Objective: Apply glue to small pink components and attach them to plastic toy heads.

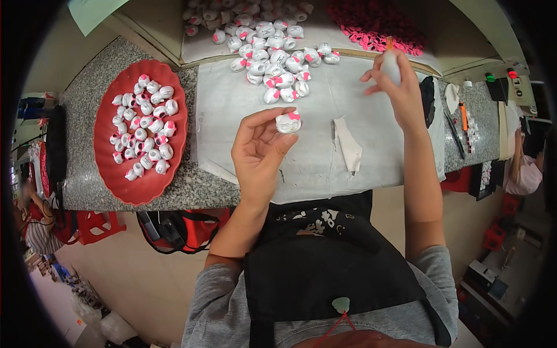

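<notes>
Between the thumb and fingers of my left hand [259,152] is a small white figure head [288,123] with pointed ears and a pink bow. The hand is raised over the white sheet [307,156] on the worktop. Farther right, my right hand [401,87] grips a small white squeeze bottle [390,68] with an orange tip pointing away from me. Some fingers of that hand stick out to the left. Ahead of my left hand lies a pile of similar white heads [272,58], many with pink bows. A heap of small pink pieces [377,26] is at the back right.
A scalloped red tray [104,168] holding several white heads stands on the speckled counter at the left. A crumpled white cloth strip [348,145] lies on the sheet. Right of it are an orange marker-like stick [463,116] and a dark pen-like tool [454,134].
</notes>
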`<control>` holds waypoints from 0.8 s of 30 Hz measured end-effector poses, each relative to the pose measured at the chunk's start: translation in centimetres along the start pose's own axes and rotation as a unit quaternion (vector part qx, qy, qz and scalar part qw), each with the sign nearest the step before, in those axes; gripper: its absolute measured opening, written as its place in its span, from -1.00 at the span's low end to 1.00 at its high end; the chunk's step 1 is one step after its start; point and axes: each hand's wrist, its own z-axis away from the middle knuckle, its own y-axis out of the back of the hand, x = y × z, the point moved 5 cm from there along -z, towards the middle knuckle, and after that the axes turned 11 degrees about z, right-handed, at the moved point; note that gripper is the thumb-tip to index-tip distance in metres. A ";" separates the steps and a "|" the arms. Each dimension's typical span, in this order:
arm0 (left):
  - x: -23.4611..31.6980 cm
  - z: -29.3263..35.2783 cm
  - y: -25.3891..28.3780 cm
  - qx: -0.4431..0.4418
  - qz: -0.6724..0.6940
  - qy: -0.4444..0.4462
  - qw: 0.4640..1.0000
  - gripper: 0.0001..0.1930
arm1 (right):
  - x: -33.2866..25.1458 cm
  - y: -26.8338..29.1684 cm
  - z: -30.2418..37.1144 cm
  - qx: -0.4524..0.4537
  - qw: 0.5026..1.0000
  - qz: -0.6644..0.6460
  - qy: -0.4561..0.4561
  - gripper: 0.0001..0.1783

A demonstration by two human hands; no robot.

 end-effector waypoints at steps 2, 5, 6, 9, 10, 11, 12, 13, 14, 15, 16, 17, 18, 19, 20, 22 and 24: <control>-0.1 0.1 0.0 -0.006 0.000 -0.001 1.000 -0.67 | 0.7 0.4 -3.2 0.021 0.989 0.143 -0.008 -0.75; -0.5 0.1 -0.1 -0.005 0.014 0.010 1.000 -0.67 | 1.2 0.3 -6.6 0.077 0.905 0.414 0.065 -0.77; -0.6 0.0 -0.2 -0.003 0.011 0.016 1.000 -0.67 | 0.8 -0.1 -7.2 0.109 0.826 0.534 0.144 -0.77; -0.9 -0.5 -0.2 -0.007 0.021 0.018 1.000 -0.67 | 1.9 -0.7 -8.7 0.091 0.805 0.578 0.096 -0.75; -1.1 -0.6 -0.1 -0.007 0.022 0.019 1.000 -0.67 | 1.7 -0.8 -8.7 0.084 0.802 0.588 0.068 -0.76; -1.3 -0.8 0.0 -0.013 0.025 0.022 0.999 -0.66 | 1.6 -0.7 -8.9 0.085 0.801 0.589 0.067 -0.76; -1.3 -1.1 0.0 -0.019 0.027 0.024 0.999 -0.66 | 1.5 -0.6 -9.2 0.077 0.799 0.592 0.074 -0.76; -0.7 -0.8 0.2 -0.013 0.018 0.017 1.000 -0.66 | 1.3 -1.4 -9.3 0.064 0.803 0.586 0.089 -0.75; 0.0 -0.6 0.3 -0.004 0.005 0.009 1.000 -0.66 | 1.1 -2.0 -9.2 0.058 0.809 0.577 0.099 -0.75; 1.0 -0.2 0.4 0.007 -0.011 -0.004 1.000 -0.66 | 0.6 -2.4 -8.8 0.066 0.814 0.557 0.150 -0.73; 1.3 0.1 0.4 0.014 -0.025 0.009 1.000 -0.66 | 0.0 -2.9 -8.5 0.075 0.820 0.528 0.208 -0.71; 1.4 0.5 0.8 0.033 -0.046 0.012 0.998 -0.66 | 0.3 -3.0 -8.3 0.042 0.815 0.543 0.197 -0.67; 0.8 0.2 0.7 0.013 -0.058 -0.012 0.998 -0.66 | 0.4 -2.5 -8.1 0.031 0.821 0.522 0.228 -0.65; -0.3 0.0 0.8 0.000 -0.086 0.014 0.996 -0.65 | 1.5 -1.5 -8.0 0.020 0.823 0.543 0.163 -0.64; -0.6 -0.5 0.2 -0.033 -0.034 -0.029 0.998 -0.66 | 2.2 -0.9 -7.7 0.032 0.787 0.586 0.192 -0.62; -1.3 -0.3 -0.1 -0.058 0.026 -0.025 0.998 -0.69 | 3.4 0.3 -7.4 0.020 0.758 0.629 0.171 -0.63; -1.3 0.1 -0.2 -0.059 0.021 -0.012 0.998 -0.70 | 2.8 -0.2 -6.8 0.006 0.799 0.568 0.198 -0.73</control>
